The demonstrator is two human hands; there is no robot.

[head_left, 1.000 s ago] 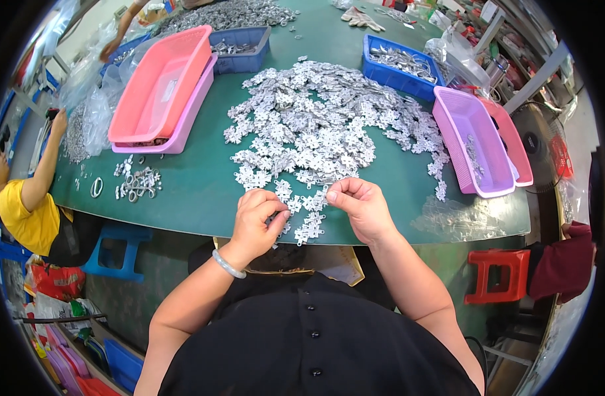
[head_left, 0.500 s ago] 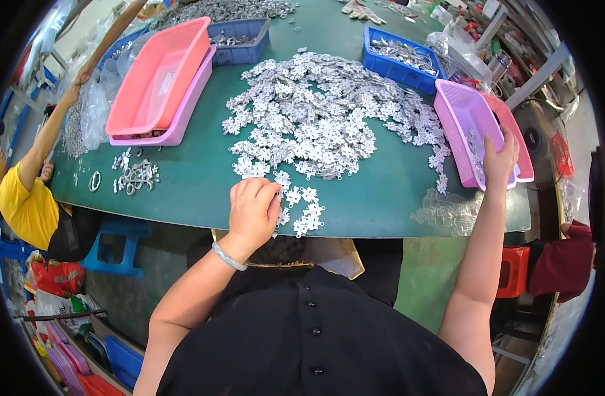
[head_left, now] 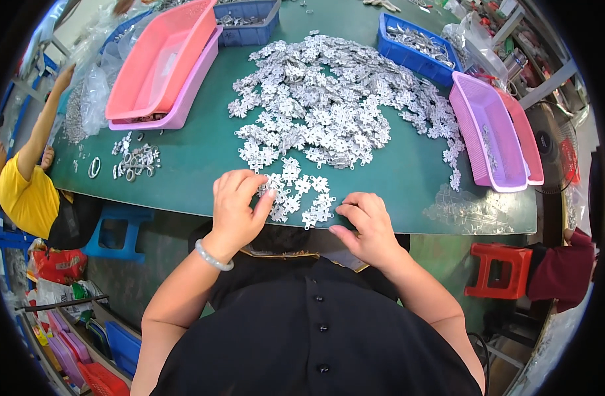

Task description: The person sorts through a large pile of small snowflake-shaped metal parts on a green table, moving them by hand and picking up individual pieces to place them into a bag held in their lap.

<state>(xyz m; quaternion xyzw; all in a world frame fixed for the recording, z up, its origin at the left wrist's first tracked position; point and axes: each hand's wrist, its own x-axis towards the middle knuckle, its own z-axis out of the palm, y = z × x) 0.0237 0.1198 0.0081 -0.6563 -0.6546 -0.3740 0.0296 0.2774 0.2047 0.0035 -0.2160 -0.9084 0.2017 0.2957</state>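
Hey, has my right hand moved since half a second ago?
Yes, leftward: your right hand was at the purple basket; now it's well left of it, beside the small group of silver pieces.

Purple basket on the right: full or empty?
Neither, nearly empty: the purple basket holds only a sparse scatter of small grey parts, with much of its inside bare.

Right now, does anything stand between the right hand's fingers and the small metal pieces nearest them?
Nothing visible does: the right hand is just right of the small metal pieces, with no other object between them on the green table.
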